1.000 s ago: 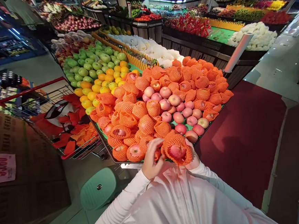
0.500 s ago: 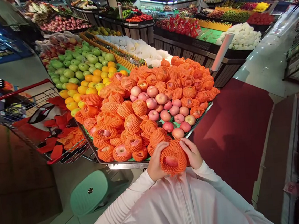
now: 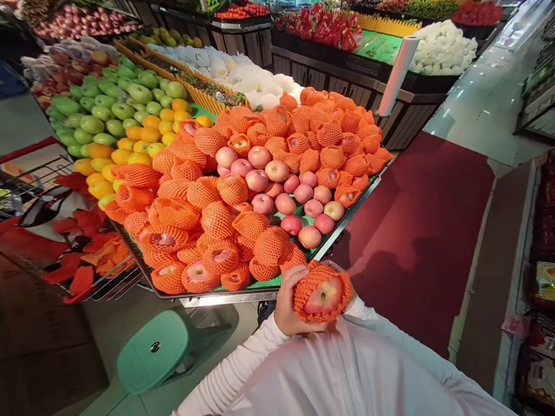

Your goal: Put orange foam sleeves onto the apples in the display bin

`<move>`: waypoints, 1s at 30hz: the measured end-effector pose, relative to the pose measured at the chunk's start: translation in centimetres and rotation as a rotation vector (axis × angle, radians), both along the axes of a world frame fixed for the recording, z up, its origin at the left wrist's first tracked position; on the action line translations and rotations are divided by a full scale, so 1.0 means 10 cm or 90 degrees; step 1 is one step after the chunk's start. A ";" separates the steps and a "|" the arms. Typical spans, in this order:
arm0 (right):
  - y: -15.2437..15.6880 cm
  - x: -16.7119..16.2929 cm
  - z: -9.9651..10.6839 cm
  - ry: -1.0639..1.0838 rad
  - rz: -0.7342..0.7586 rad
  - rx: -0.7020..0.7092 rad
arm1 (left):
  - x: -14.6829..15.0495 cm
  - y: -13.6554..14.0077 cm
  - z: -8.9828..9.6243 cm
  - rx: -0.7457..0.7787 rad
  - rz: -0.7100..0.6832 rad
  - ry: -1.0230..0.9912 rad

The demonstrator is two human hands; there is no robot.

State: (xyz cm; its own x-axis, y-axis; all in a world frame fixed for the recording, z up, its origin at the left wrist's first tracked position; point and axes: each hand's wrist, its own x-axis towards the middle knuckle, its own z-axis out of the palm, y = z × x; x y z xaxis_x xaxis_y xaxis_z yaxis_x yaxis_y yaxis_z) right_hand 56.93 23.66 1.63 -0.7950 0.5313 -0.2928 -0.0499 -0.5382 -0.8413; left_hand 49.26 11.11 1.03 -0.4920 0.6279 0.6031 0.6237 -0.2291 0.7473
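Note:
Close to my chest is an apple in an orange foam net, its pink and yellow end showing through the opening. My left hand wraps round the net from the left. On the far right side my right hand holds it too, mostly hidden behind the fruit. Just beyond lie several netted apples heaped on the display stand. Bare pink apples are grouped in the middle and at the right edge, on a green mat.
Left of the stand is a shopping cart with orange netting and red pieces inside. A green stool stands below the stand's front edge. Oranges and green fruit lie farther left. A shelf runs along the right.
The held apple has turned, and its end shows more fully through the net. My right fingers have slipped behind it. The stand has shifted left and up in view.

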 end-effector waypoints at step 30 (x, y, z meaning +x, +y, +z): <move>0.48 1.22 -0.93 -0.067 -0.107 0.002 | -0.85 1.22 -0.31 -0.739 -0.071 0.321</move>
State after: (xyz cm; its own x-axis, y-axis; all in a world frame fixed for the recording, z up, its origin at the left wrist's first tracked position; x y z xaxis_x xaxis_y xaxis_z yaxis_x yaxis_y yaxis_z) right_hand 69.12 28.44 -7.72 -0.6607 0.6546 -0.3673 -0.0508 -0.5273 -0.8482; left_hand 40.79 23.31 -2.07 -0.2799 0.9337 -0.2234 0.9158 0.3295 0.2298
